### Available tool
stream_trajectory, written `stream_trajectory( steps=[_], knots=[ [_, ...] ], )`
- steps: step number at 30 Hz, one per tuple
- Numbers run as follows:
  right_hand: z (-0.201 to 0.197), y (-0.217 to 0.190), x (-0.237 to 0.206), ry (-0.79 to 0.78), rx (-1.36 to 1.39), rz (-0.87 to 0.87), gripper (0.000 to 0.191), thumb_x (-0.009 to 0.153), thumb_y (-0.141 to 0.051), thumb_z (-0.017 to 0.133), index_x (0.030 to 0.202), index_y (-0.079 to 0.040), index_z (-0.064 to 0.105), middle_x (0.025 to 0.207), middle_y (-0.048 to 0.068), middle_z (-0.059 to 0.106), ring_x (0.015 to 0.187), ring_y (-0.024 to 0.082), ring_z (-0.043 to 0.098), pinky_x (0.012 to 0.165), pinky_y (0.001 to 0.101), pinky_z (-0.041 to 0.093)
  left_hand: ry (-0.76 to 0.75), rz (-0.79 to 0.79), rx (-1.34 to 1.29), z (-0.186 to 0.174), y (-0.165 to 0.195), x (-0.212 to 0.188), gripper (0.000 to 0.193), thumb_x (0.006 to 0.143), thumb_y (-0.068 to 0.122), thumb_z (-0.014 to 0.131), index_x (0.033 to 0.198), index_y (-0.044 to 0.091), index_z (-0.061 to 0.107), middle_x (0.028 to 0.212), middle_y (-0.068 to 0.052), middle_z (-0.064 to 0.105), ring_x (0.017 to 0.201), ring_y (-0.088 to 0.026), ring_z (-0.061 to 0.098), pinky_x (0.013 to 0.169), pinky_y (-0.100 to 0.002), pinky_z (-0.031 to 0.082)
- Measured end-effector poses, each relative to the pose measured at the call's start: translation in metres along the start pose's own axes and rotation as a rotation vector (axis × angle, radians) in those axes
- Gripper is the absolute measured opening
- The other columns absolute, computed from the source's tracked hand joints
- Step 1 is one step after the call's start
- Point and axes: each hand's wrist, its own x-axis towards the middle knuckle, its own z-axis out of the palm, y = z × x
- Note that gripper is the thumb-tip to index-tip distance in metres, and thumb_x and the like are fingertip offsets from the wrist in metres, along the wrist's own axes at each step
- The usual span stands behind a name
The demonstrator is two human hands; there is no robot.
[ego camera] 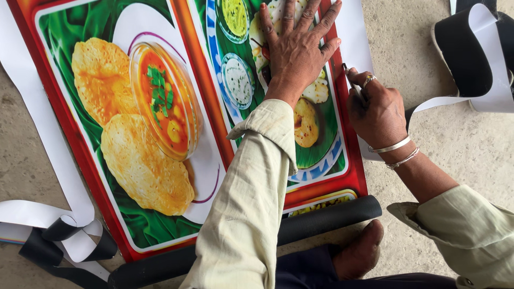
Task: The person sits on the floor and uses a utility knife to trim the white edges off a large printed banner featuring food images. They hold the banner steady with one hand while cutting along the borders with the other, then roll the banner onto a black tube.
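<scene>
A large printed banner with pictures of food, green leaves and a red border lies flat on the concrete floor. My left hand presses flat on it with fingers spread, near its right edge. My right hand is closed around a small dark cutting blade whose tip touches the banner's red right border. A ring and two metal bangles are on that hand and wrist. The banner's near end is rolled into a black tube by my bare foot.
Curled white-and-black offcut strips lie at the lower left and at the upper right. A white margin strip runs along the banner's right side. Bare concrete floor lies to the right.
</scene>
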Motion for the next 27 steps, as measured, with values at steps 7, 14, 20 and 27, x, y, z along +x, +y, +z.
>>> stream_trajectory(
  steps=[7,14,20,27],
  knots=[
    [-0.003,-0.007,-0.01,-0.034,-0.003,0.011,0.025,0.097,-0.001,0.066,0.121,-0.003,0.068,0.081,0.019,0.07,0.075,0.033,0.074,0.068,0.0394,0.057,-0.016,0.002,0.024,-0.007,-0.004,0.0,0.059,0.106,0.065,0.05,0.158,0.053,0.026,0.171,0.012,0.022,0.161,-0.028,0.012,0.124,-0.074,-0.005],
    [-0.01,-0.013,-0.028,-0.056,0.029,0.014,0.027,0.097,0.0,0.064,0.124,-0.002,0.067,0.084,0.019,0.073,0.075,0.03,0.075,0.067,0.0368,0.059,0.022,0.01,0.035,-0.01,-0.005,-0.006,0.059,0.106,0.065,0.05,0.158,0.052,0.026,0.171,0.012,0.023,0.161,-0.028,0.013,0.124,-0.074,-0.005],
    [-0.016,-0.017,-0.038,-0.075,0.002,0.038,0.027,0.097,-0.001,0.065,0.123,-0.002,0.068,0.079,0.019,0.071,0.07,0.029,0.075,0.064,0.037,0.058,-0.001,0.013,0.044,-0.008,-0.004,-0.006,0.061,0.107,0.066,0.049,0.159,0.051,0.023,0.171,0.012,0.024,0.161,-0.028,0.014,0.125,-0.073,-0.005],
    [-0.023,-0.021,-0.052,-0.098,0.033,0.062,0.03,0.096,-0.001,0.064,0.127,-0.002,0.066,0.081,0.018,0.073,0.074,0.029,0.076,0.066,0.0353,0.06,0.067,0.029,0.047,-0.009,-0.005,-0.005,0.061,0.104,0.067,0.05,0.157,0.051,0.024,0.17,0.01,0.028,0.16,-0.029,0.017,0.124,-0.072,-0.004]
  ],
)
